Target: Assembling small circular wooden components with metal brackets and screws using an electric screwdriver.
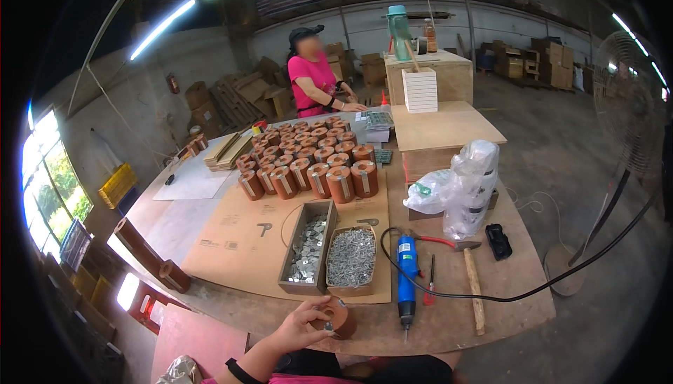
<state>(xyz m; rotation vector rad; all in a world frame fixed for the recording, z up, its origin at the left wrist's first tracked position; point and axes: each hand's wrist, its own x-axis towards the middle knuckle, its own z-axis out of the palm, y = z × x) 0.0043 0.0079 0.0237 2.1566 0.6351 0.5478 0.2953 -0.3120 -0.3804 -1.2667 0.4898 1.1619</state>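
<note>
**One hollow cylinder under the left hand at the table's near edge**

The person's left hand reached in from the lower edge, its fingers and thumb bent about the left side of a hollow, reddish-brown cylinder. The grip looked narrow and closed on that piece, probably to keep it from rolling or turning. The right hand was out of view, so its grip could not be told.

The cylinder lay at the near edge of the brown wooden table, likely for easy reach. Just beyond it stood a long grey open box of small shiny metal plates and a brown open carton of grey screws, side by side, presumably so that both could be picked from without stretching. To the right lay a blue corded power screwdriver, bit toward the person, its handle perhaps left clear for grasping. Next came a red-handled hand tool and a wooden-handled hammer.

The cylinder had a matte, earthy surface, a thick ring-shaped end around a dark round hole, and a small grey metal piece at its upper rim. The fingers hid part of it; whether it stood fully upright could not be told.
</note>
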